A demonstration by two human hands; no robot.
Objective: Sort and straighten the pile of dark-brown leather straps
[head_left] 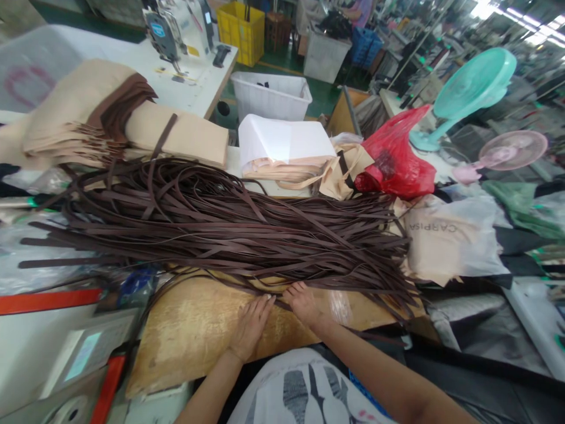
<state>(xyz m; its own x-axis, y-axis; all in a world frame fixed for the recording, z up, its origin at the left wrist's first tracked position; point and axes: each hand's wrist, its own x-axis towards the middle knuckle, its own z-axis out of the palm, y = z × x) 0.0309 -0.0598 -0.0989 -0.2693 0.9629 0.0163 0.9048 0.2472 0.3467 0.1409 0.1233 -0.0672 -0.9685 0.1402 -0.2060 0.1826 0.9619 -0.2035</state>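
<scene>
A large heap of long dark brown leather-like straps stretches across the work surface. At its near edge, above a worn wooden board, my left hand pinches one dark strap, thumb and fingers pressed together. Just to the right, my right hand has its fingers curled over the same strap, against the edge of the heap. Between the two hands only a short piece of the strap shows. Part of it is hidden under the fingers.
Behind the heap lie stacked beige panels, a white-covered stack and a red plastic bag. A plastic-wrapped beige bundle is at right. A sewing machine and a turquoise fan stand farther back.
</scene>
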